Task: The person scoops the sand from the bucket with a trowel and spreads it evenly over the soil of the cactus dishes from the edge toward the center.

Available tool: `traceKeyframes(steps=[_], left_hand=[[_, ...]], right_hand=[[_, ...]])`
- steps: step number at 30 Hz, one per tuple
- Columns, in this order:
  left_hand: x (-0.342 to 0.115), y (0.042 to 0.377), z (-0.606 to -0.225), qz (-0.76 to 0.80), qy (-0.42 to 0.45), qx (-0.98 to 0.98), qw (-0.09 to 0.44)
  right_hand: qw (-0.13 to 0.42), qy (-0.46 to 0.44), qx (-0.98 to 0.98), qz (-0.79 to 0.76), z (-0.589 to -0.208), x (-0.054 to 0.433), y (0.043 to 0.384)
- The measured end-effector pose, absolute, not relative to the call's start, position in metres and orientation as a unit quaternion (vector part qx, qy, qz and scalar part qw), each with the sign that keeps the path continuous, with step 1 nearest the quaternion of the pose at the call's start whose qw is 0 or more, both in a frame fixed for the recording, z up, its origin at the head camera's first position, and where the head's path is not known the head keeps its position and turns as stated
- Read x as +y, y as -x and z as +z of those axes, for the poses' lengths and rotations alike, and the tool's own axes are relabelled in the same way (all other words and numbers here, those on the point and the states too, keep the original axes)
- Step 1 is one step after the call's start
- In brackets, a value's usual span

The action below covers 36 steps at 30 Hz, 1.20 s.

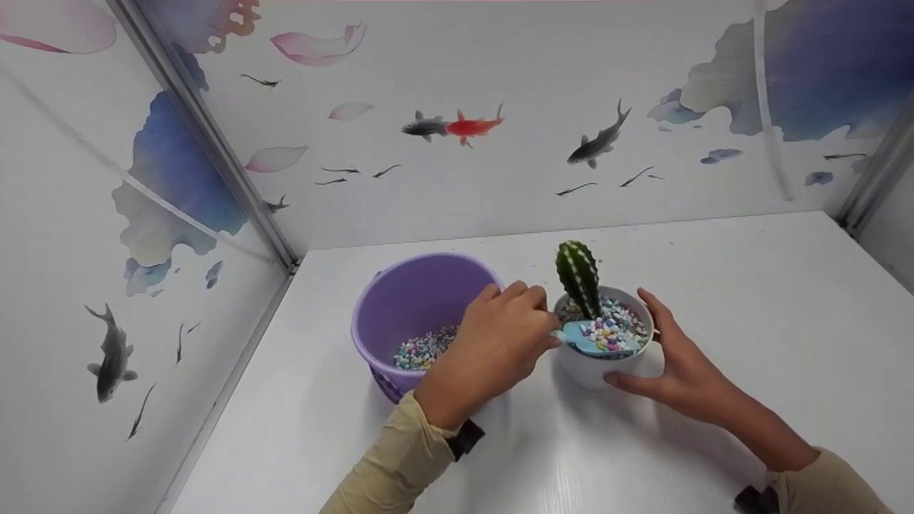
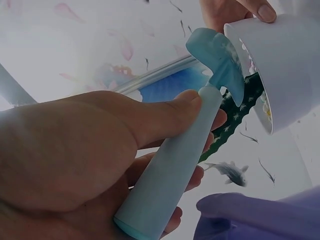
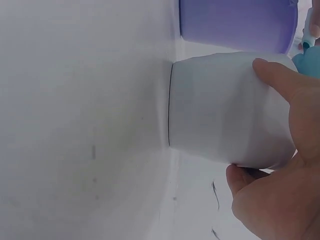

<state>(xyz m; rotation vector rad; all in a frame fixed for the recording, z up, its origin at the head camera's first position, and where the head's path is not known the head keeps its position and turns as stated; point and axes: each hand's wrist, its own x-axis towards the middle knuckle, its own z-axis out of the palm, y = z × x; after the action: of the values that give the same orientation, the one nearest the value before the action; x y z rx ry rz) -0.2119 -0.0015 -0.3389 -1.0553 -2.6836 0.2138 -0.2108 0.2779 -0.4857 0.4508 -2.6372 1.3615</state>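
My left hand (image 1: 493, 343) grips the handle of a light blue toy shovel (image 2: 162, 165), thumb along its top. In the head view the shovel's blade carries colored pebbles (image 1: 607, 334) and lies over the mouth of a white flowerpot (image 1: 589, 371). A green ribbed cactus (image 1: 578, 275) stands in the pot, leaning slightly left, with more pebbles around its base. My right hand (image 1: 685, 371) holds the pot from the right side, thumb in front and fingers behind. The right wrist view shows the pot (image 3: 225, 110) standing on the white table, thumb and fingers on opposite sides.
Left of the pot is a purple bucket (image 1: 371, 314) with colored pebbles (image 1: 421, 350) at its bottom, partly hidden by my left hand. White panels (image 1: 528, 64) printed with fish and petals border the white table (image 1: 750, 285) at the back and left. Small specks dot the tabletop behind the cactus.
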Motion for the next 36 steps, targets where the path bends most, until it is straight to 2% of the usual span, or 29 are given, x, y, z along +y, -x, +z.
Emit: traceKeyframes(steps=[8,15,29,36], left_hand=[[-0.003,0.213,-0.344,0.078,0.363,-0.918,0.142],[-0.001,0.212,-0.344,0.072,0.37,-0.916,0.135],[0.009,0.213,-0.349,0.082,0.374,-0.916,0.118],[0.01,0.213,-0.352,0.089,0.38,-0.911,0.135]], right_hand=[[0.086,-0.138,-0.879,0.448,-0.49,0.275,0.21],[0.109,-0.135,-0.873,0.456,-0.49,0.269,0.207],[0.117,-0.133,-0.879,0.443,-0.49,0.267,0.207],[0.117,-0.131,-0.88,0.441,-0.489,0.267,0.206]])
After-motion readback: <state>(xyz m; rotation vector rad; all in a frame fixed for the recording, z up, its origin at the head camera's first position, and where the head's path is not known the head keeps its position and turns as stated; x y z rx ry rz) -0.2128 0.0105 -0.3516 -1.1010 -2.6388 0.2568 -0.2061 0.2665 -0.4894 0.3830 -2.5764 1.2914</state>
